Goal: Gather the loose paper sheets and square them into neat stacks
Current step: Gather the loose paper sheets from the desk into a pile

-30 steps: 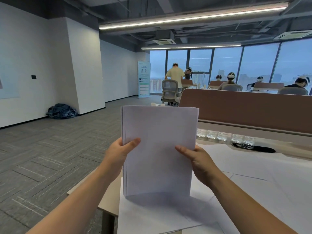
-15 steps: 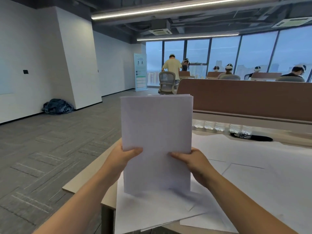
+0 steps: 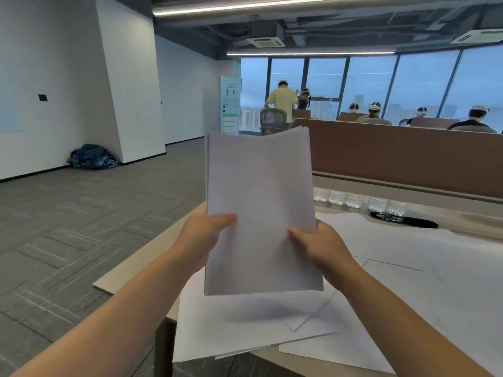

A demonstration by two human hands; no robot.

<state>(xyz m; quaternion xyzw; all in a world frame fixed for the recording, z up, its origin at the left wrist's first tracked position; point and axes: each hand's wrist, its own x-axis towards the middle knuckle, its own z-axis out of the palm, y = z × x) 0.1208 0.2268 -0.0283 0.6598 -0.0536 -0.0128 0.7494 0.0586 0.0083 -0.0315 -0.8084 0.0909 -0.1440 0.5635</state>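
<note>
I hold a stack of white paper sheets (image 3: 261,202) upright in front of me, its bottom edge lifted a little above the desk. My left hand (image 3: 202,235) grips the stack's left edge with the thumb on the front face. On the right edge, my right hand (image 3: 322,247) grips it the same way. The top edge bows slightly and a few sheet edges show uneven. More loose white sheets (image 3: 253,325) lie spread flat on the desk (image 3: 136,265) beneath and to the right (image 3: 424,270).
A brown partition (image 3: 408,159) runs along the desk's far side, with a row of small clear cups (image 3: 356,200) and a dark cable opening (image 3: 408,220) before it. The desk's left edge drops to grey carpet. People sit and stand far behind.
The stack has risen off the loose sheets it stood on and tilted slightly. Both hands slid lower along its side edges.
</note>
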